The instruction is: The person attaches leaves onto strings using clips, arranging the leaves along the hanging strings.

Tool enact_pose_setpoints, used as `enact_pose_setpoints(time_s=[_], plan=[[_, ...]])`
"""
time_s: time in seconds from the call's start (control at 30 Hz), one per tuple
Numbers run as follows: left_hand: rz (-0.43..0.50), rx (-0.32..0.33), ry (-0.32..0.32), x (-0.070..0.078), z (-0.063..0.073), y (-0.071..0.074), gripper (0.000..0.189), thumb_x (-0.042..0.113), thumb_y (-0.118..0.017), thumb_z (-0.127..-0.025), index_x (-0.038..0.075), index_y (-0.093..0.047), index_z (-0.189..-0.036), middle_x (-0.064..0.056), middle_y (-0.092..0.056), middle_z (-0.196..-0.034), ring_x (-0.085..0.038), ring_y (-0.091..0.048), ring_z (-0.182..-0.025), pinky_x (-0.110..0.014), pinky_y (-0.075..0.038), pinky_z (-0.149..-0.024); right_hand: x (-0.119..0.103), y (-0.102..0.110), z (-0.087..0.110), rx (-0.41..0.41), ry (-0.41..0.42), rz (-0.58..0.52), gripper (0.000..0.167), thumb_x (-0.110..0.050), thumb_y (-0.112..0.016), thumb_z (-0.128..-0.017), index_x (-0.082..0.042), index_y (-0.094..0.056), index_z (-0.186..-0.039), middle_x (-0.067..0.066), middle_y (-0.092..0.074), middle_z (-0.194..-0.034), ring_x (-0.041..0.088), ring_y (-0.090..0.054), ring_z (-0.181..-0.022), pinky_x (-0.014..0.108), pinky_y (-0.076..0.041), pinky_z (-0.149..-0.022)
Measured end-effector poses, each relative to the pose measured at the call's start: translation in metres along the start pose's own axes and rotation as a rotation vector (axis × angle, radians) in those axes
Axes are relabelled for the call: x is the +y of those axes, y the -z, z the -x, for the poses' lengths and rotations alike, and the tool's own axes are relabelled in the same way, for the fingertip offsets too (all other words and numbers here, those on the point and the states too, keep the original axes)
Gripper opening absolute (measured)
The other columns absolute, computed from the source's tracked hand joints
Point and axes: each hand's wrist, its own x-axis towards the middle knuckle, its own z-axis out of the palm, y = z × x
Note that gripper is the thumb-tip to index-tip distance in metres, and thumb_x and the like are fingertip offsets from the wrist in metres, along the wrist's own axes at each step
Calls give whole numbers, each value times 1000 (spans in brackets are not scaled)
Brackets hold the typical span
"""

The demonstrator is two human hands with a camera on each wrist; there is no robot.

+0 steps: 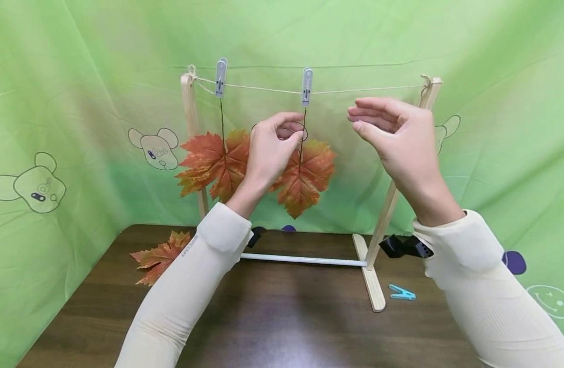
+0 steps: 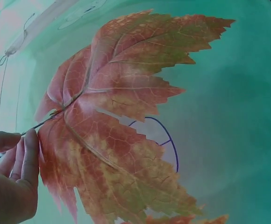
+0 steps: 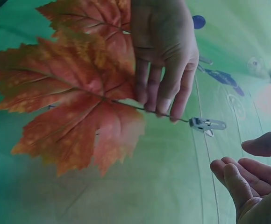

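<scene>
My left hand [image 1: 274,148] pinches the thin dark stem of an orange-red maple leaf [image 1: 309,179], its thumb and fingertips just above the blade. A grey clothespin [image 1: 307,87] on the string clamps the top of that stem, as the right wrist view also shows with its clothespin [image 3: 208,123]. To the left a second maple leaf [image 1: 210,163] hangs from another grey clothespin [image 1: 221,77], partly behind my left hand. My right hand [image 1: 403,135] is raised in the air right of the clothespins, holding nothing, its fingers extended and thumb apart.
The string [image 1: 355,91] spans two wooden posts [image 1: 385,220], with a white bar [image 1: 305,259] low between them. Another maple leaf [image 1: 164,255] lies on the brown table [image 1: 282,317], left, partly behind my sleeve. A blue clothespin [image 1: 402,293] lies at right. Green printed cloth [image 1: 102,92] surrounds everything.
</scene>
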Motion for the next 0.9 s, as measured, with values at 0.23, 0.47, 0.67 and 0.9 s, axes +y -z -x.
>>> enact_pose_setpoints(time_s=[0.23,0.47,0.67,0.9], plan=[[92,-12,26,0,7,11,25,1,-69,-97,1,-75,-122,-16,-77,-107,-21,-76,-88,-27,-62,-78,9,11,16,12,33,-3,28,5,-75,-91,1,-77,-119,1,-81,-103,11,-77,-100,15,-57,-89],[49,-34,-7,3,22,27,23,4,-71,-97,5,-77,-119,-10,-77,-103,-18,-75,-88,-28,-61,-84,19,22,37,-4,22,188,29,0,-74,-94,-2,-75,-123,-7,-81,-106,5,-76,-103,12,-56,-89],[16,-42,-19,-3,39,47,21,5,-73,-96,6,-78,-117,-10,-77,-102,-17,-75,-88,-32,-61,-82,35,33,55,-24,-5,335,31,-1,-73,-96,-5,-74,-127,-15,-79,-109,-1,-74,-103,10,-55,-89],[-31,-78,-12,-11,53,63,23,8,-75,-96,6,-77,-119,-7,-77,-100,-20,-74,-85,-33,-58,-81,48,42,64,-23,-37,358,31,-2,-73,-96,-8,-75,-126,-19,-79,-107,-5,-74,-100,9,-54,-87]])
